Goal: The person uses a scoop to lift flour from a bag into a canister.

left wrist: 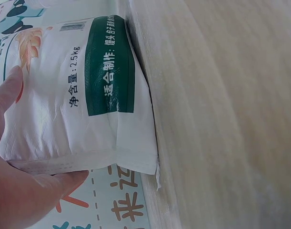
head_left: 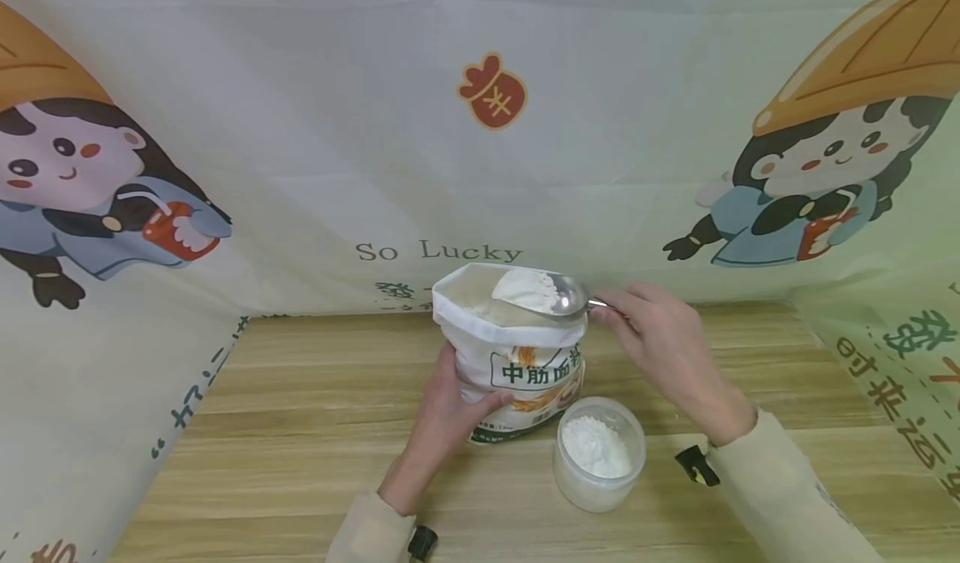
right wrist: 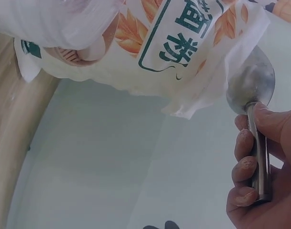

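A white flour bag (head_left: pixel 480 371) with green print stands upright on the table, its top folded open. My left hand (head_left: pixel 448 396) grips the bag's lower left side, thumb across the front; the left wrist view shows the thumb and a finger around the bag (left wrist: pixel 64 109). In my right hand (head_left: pixel 663 346) is the handle of a metal scoop (head_left: pixel 572 296), heaped with white flour (head_left: pixel 525 289) over the bag's mouth. The right wrist view shows fingers (right wrist: pixel 244 169) curled round the scoop's handle (right wrist: pixel 260 152), with powder on the fingertips.
A clear round tub (head_left: pixel 600 492) partly filled with flour stands in front of the bag, to the right. The wooden table (head_left: pixel 300 429) meets a printed cloth backdrop (head_left: pixel 360 129) behind the bag and at both sides.
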Demonstrator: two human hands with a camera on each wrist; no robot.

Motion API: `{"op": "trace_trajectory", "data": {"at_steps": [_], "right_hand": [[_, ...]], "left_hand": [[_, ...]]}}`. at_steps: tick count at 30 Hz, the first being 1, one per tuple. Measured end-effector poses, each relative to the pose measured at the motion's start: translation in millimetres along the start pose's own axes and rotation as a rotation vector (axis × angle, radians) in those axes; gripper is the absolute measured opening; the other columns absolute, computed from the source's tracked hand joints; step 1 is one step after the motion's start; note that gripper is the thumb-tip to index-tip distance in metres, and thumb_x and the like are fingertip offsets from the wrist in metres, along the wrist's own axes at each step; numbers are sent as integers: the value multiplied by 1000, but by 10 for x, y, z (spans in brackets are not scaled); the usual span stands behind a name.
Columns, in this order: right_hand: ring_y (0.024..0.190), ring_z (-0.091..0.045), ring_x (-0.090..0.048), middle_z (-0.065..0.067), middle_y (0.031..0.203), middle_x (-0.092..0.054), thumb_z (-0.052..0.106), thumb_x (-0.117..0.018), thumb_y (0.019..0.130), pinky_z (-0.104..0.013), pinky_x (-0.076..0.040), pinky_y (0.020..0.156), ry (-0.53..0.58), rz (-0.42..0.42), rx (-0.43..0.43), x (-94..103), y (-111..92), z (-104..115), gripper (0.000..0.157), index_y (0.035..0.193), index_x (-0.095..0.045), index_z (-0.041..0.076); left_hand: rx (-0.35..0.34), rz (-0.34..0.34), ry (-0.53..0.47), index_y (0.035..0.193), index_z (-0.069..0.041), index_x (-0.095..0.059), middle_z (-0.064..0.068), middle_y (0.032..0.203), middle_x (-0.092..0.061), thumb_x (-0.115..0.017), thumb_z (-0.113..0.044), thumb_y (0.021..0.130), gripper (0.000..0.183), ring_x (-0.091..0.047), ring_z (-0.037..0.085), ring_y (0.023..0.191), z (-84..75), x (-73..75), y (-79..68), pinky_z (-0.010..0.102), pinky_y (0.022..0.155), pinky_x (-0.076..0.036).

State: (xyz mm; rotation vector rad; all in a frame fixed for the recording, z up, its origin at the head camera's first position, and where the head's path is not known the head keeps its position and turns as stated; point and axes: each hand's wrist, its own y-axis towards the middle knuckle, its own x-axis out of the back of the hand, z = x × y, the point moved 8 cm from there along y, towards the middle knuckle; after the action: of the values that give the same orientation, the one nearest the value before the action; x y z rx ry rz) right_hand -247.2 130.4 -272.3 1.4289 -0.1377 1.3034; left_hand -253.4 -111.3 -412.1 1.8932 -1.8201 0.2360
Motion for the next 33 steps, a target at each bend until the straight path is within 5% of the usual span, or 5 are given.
{"op": "trace_trajectory", "data": {"at_steps": [11,33], "right_hand": [[74,-20,-56,-6,86,-68,8,-78,91,-35,-47,59,9,-73,14,125,-142,-31,22,113,-78,4],[76,-12,-51,0,85,-66,4,-79,88,-30,-46,59,46,-89,26,255,-383,-33,25,112,-78,4]], "left_hand": [[2,5,-13,154,-4,-33,20,144,-54,-93,-23,78,98,-50,39,136,3,-5,8,56,118,-37],[-13,7,-8,154,-5,-33,19,143,-55,-93,-22,78,98,-51,38,135,2,-9,18,55,117,-38]]}}
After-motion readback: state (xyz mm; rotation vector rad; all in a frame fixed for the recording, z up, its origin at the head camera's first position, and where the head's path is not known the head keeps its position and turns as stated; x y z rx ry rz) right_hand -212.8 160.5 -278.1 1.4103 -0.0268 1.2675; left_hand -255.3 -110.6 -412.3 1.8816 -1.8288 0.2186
